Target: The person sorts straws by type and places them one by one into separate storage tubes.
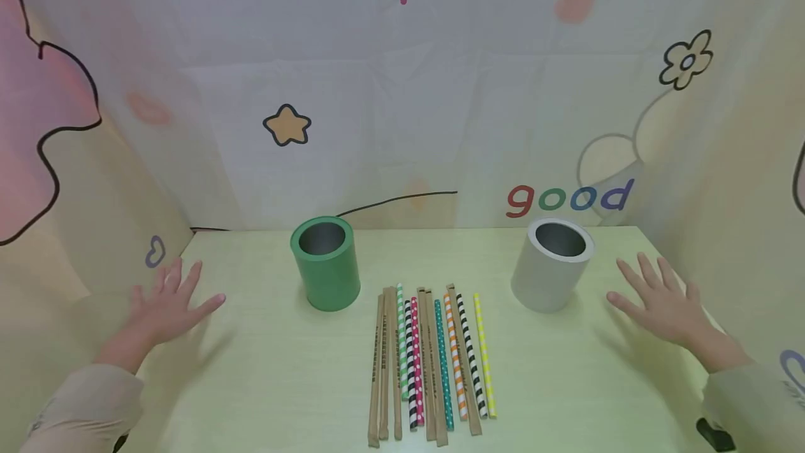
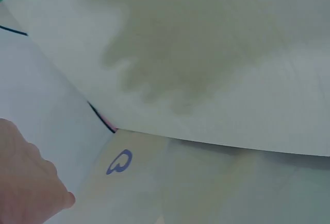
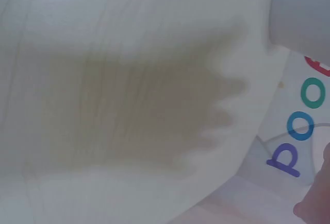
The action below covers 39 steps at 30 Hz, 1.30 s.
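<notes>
While both hands are held flat with fingers spread, nothing is gripped. The left hand (image 1: pixel 168 303) is seen at the surface's (image 1: pixel 264 369) left edge, apart from the green cup (image 1: pixel 325 272). The right hand (image 1: pixel 660 303) is seen near the grey cup (image 1: pixel 553 264). A row of paper straws (image 1: pixel 430 362) is laid between the cups, nearer the viewer, untouched. Wrist views are blurred; only hand shadows are shown.

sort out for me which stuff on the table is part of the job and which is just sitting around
Part of the work:
- row of straws, patterned and brown-wrapped, between the hands
- green can
- grey can
- left hand and right hand, fingers spread, holding nothing

Just there:
- printed backdrop cloth
- table
</notes>
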Tool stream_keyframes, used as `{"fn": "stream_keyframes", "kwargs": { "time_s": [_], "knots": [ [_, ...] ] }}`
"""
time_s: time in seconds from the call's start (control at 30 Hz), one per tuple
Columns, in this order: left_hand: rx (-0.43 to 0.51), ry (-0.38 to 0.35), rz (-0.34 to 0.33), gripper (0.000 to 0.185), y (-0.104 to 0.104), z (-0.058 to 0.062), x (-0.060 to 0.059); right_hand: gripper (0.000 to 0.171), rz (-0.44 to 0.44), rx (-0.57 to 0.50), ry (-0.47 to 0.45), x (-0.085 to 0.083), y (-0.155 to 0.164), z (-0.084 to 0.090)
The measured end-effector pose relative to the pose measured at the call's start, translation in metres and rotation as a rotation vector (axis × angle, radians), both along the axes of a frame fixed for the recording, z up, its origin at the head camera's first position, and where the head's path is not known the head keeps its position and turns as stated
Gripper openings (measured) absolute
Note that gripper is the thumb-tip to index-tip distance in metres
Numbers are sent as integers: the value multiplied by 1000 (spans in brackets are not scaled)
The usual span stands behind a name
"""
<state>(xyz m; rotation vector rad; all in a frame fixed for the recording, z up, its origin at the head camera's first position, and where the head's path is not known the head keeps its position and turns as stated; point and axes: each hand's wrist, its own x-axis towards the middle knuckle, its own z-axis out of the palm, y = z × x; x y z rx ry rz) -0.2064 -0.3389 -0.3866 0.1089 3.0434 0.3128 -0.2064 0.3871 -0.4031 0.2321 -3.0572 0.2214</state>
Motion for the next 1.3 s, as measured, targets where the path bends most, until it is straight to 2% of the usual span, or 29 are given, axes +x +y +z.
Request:
{"fn": "stream_keyframes", "kwargs": {
  "time_s": [0.1, 0.2, 0.37, 0.5, 0.57, 0.7, 0.87, 0.93, 1.07, 1.3],
  "knots": [
    [21, 1, 4, 90, 3, 8, 1, 73, 29, 4, 42, 2, -5, 11],
    [34, 32, -9, 89, 12, 19, 0, 72, 61, -3, 108, 5, -13, 24],
    [42, 108, -60, 90, 34, 35, -4, 76, 104, -3, 190, 9, -35, 46],
    [81, 143, -121, 93, 57, 40, -8, 79, 152, -24, 245, 11, -54, 59],
    [103, 158, -157, 93, 69, 41, -9, 81, 181, -66, 281, 12, -64, 64],
    [147, 193, -210, 91, 91, 42, -14, 80, 245, -222, 340, 13, -84, 71],
    [243, 249, -231, 87, 114, 40, -22, 72, 273, -357, 374, 14, -112, 69],
    [294, 268, -228, 85, 122, 36, -27, 68, 263, -416, 319, 14, -122, 65],
    [409, 283, -201, 83, 133, 28, -35, 62, 226, -547, 135, 11, -138, 54],
    [625, 202, -71, 87, 142, 16, -43, 59, 180, -786, -162, -2, -146, 20]
  ]
}}
